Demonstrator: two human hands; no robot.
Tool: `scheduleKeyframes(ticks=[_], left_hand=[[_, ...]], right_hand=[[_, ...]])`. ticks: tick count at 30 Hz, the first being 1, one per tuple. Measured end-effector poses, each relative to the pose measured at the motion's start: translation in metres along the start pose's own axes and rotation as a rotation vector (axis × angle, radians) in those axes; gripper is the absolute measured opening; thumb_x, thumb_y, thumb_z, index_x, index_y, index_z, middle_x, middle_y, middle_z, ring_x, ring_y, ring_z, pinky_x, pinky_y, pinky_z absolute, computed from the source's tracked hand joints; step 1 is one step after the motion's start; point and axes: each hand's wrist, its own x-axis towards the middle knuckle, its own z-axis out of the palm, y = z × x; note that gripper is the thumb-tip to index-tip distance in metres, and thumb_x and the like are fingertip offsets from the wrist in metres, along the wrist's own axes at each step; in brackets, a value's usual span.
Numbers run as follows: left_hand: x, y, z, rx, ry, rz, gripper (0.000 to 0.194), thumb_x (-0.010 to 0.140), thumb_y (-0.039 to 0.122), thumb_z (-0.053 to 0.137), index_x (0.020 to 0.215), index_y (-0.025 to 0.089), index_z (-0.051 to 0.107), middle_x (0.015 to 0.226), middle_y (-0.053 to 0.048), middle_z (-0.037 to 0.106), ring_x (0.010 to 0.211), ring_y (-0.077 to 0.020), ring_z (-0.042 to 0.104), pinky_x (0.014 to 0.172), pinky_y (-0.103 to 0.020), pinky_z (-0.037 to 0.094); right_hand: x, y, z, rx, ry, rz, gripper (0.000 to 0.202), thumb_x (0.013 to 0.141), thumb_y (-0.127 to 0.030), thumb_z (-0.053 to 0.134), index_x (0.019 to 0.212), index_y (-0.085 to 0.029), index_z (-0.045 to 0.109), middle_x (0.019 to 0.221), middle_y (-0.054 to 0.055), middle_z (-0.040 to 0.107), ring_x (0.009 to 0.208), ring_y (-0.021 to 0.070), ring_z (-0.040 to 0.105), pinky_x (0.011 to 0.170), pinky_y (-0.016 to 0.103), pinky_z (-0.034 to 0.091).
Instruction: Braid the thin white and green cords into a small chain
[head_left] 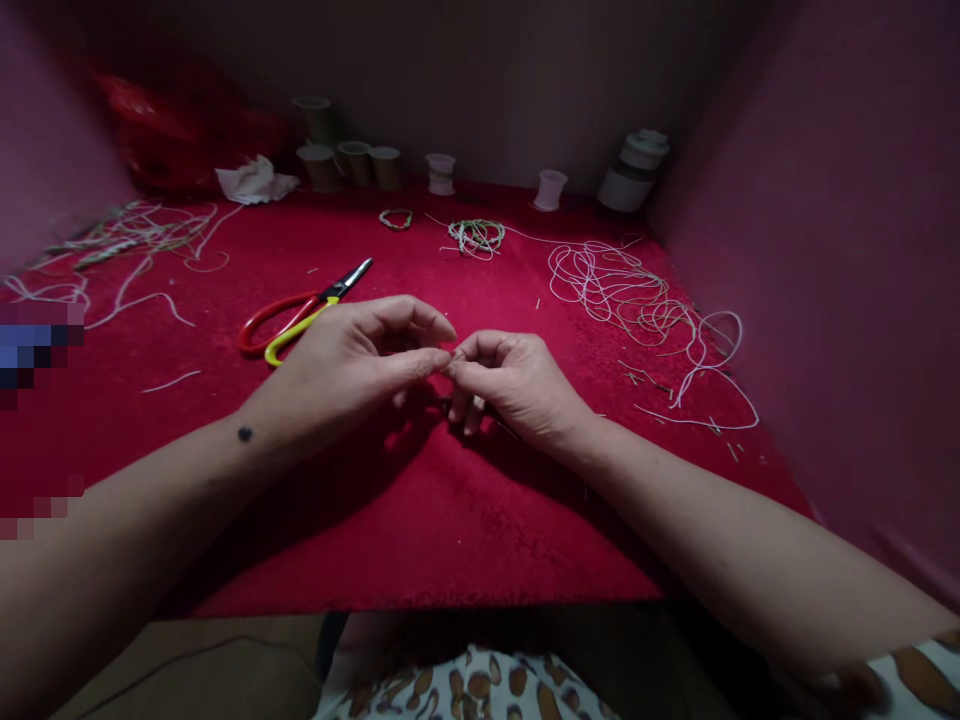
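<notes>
Over the middle of the red cloth, my left hand (367,350) and my right hand (510,380) meet at the fingertips. The right thumb and forefinger are pinched together on something too small to make out. My left thumb reaches to the same spot, its forefinger curved above with a gap between. A dark bit shows beneath the fingers, mostly hidden. Just behind the left hand lie scissors (300,315) with one red and one yellow handle, blades pointing away. Farther back are a small braided cord loop (396,219) and a bundle of knotted cord (478,238).
Loose pale cord (600,285) lies tangled at the right, with short cut ends near it. More cord (142,235) covers the left back. Several spools (441,175), a lidded jar (634,170), crumpled tissue (255,182) and a red plastic bag (165,130) line the back. Walls enclose both sides.
</notes>
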Motion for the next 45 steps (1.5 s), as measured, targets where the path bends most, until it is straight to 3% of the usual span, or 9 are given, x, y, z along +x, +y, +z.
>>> scheduleKeyframes(ticks=[4, 8, 16, 20, 27, 33, 38, 45], left_hand=[[-0.001, 0.005, -0.001, 0.064, -0.058, 0.060, 0.010, 0.074, 0.023, 0.071, 0.083, 0.019, 0.074, 0.075, -0.001, 0.073, 0.069, -0.0138, 0.067, 0.065, -0.021, 0.052], [0.001, 0.005, -0.003, 0.069, -0.111, 0.050, 0.007, 0.077, 0.023, 0.069, 0.078, 0.017, 0.072, 0.072, -0.001, 0.070, 0.068, -0.0128, 0.064, 0.064, -0.021, 0.050], [0.005, 0.000, -0.006, 0.037, -0.095, -0.033, 0.009, 0.080, 0.025, 0.067, 0.078, 0.017, 0.066, 0.057, 0.002, 0.058, 0.049, -0.0101, 0.051, 0.046, -0.020, 0.040], [0.006, -0.003, -0.008, -0.031, -0.103, -0.067, 0.009, 0.080, 0.027, 0.068, 0.080, 0.018, 0.066, 0.055, 0.002, 0.058, 0.048, -0.0101, 0.051, 0.046, -0.020, 0.040], [0.004, -0.002, -0.006, 0.019, -0.056, 0.018, 0.008, 0.081, 0.025, 0.066, 0.080, 0.017, 0.066, 0.062, 0.001, 0.063, 0.055, -0.0111, 0.056, 0.054, -0.022, 0.046], [0.005, -0.005, -0.005, 0.152, -0.025, 0.138, 0.009, 0.082, 0.027, 0.064, 0.079, 0.019, 0.067, 0.070, 0.000, 0.062, 0.060, -0.0134, 0.059, 0.059, -0.025, 0.048], [0.004, -0.007, -0.005, 0.336, 0.055, 0.269, 0.010, 0.083, 0.025, 0.062, 0.078, 0.020, 0.069, 0.079, -0.003, 0.065, 0.075, -0.0168, 0.062, 0.072, -0.028, 0.048], [0.000, -0.011, -0.003, 0.439, 0.067, 0.328, 0.012, 0.087, 0.022, 0.058, 0.082, 0.022, 0.068, 0.077, -0.004, 0.070, 0.072, -0.0166, 0.064, 0.073, -0.027, 0.048]], right_hand=[[0.001, -0.002, 0.000, -0.050, -0.053, 0.026, 0.015, 0.078, -0.003, 0.055, 0.071, -0.016, 0.056, 0.048, -0.004, 0.062, 0.038, 0.0081, 0.057, 0.038, 0.014, 0.043], [0.002, 0.000, 0.000, -0.040, -0.121, 0.027, 0.018, 0.073, 0.000, 0.051, 0.070, -0.016, 0.058, 0.047, -0.005, 0.061, 0.038, 0.0081, 0.057, 0.039, 0.014, 0.044], [0.004, 0.006, -0.007, 0.109, -0.192, 0.013, 0.014, 0.080, -0.025, 0.069, 0.074, -0.015, 0.061, 0.054, -0.001, 0.066, 0.041, 0.0100, 0.061, 0.038, 0.016, 0.045], [0.008, 0.010, -0.012, 0.304, -0.224, 0.042, 0.016, 0.076, -0.026, 0.074, 0.077, -0.015, 0.063, 0.056, -0.001, 0.065, 0.045, 0.0122, 0.064, 0.040, 0.019, 0.050], [0.013, 0.010, -0.016, 0.468, -0.254, 0.041, 0.010, 0.075, -0.020, 0.071, 0.074, -0.013, 0.063, 0.058, -0.001, 0.065, 0.051, 0.0133, 0.067, 0.043, 0.019, 0.053], [0.014, 0.010, -0.016, 0.471, -0.246, 0.059, 0.011, 0.073, -0.021, 0.071, 0.074, -0.013, 0.064, 0.058, -0.001, 0.065, 0.050, 0.0135, 0.067, 0.043, 0.019, 0.053], [0.014, 0.010, -0.015, 0.445, -0.227, 0.067, 0.012, 0.072, -0.022, 0.072, 0.072, -0.014, 0.063, 0.057, -0.001, 0.066, 0.047, 0.0132, 0.066, 0.042, 0.020, 0.052], [0.013, 0.012, -0.012, 0.433, -0.203, 0.053, 0.013, 0.072, -0.022, 0.072, 0.072, -0.014, 0.062, 0.058, -0.001, 0.065, 0.049, 0.0142, 0.067, 0.042, 0.021, 0.054]])
